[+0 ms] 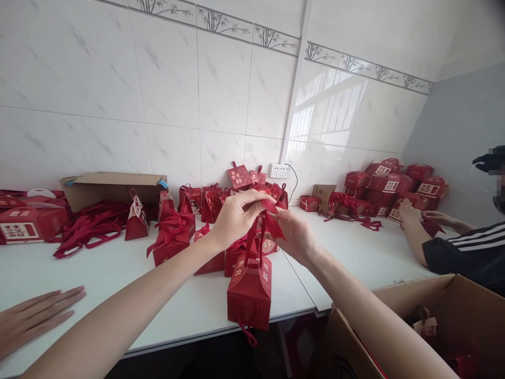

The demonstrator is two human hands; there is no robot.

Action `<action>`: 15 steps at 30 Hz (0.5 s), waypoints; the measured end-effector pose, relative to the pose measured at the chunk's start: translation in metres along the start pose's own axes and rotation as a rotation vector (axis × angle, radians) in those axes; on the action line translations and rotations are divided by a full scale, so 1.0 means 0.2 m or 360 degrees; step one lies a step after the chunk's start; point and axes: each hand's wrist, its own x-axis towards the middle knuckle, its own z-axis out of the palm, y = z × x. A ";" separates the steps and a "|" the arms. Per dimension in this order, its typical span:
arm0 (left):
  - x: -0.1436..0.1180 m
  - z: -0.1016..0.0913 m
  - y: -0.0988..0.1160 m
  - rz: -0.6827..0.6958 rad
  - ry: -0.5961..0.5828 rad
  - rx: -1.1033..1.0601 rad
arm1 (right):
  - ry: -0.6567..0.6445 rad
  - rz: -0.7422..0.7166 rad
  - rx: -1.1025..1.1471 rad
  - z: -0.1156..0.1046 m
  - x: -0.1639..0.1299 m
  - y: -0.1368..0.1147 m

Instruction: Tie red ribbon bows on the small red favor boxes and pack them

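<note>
Red gift box [249,295]: hangs over the white table [98,273] edge, held up by its ribbon [258,231], clear of the tabletop.
Your L hand [235,215]: fingers pinched on the ribbon top, above the box.
Your R hand [294,234]: fingers closed on the ribbon too, touching your L at the knot.
Behind: more red boxes [173,231] w/ loose ribbons on the table.
Others: a flat hand [35,316] at left edge; a person's arm [414,231] far right.
Cardboard carton [434,321]: open, below your R arm.
</note>
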 end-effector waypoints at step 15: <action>0.00 0.01 -0.01 0.0101 -0.0072 0.0101 | 0.0408 -0.0331 -0.0843 0.06 -0.02 0.02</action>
